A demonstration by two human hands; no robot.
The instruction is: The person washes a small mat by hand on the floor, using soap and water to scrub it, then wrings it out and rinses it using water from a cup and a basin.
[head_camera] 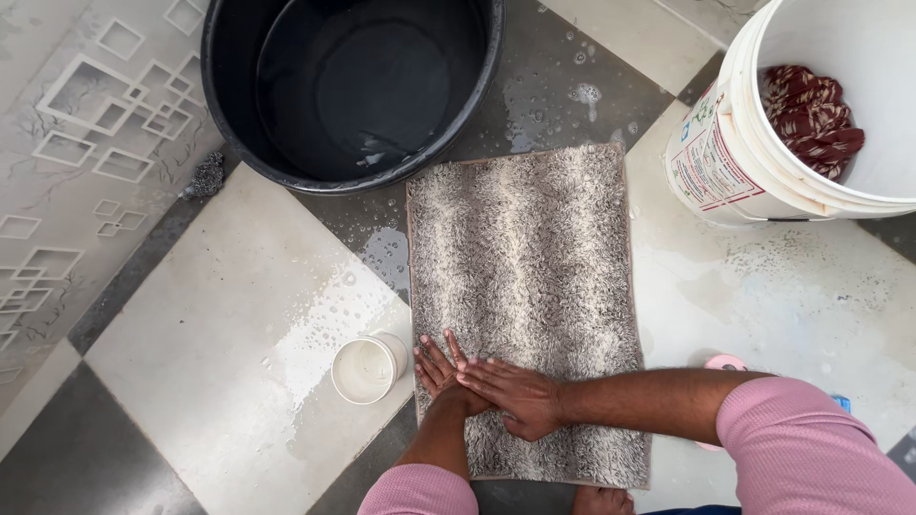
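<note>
A shaggy grey-beige floor mat (525, 267) lies flat on the wet tiled floor. Both my hands press on its near left part. My left hand (437, 370) lies flat with fingers apart at the mat's left edge. My right hand (515, 393) comes in from the right and lies across the left hand's wrist, fingers spread on the pile. Neither hand holds anything. Pink sleeves cover both my upper arms.
A large black tub (229, 114) with dark water stands at the top. A white bucket (725, 162) holding a dark red patterned cloth (811, 114) stands top right. A small white cup (367, 369) sits left of the mat. A pink object (722, 363) shows behind my right arm.
</note>
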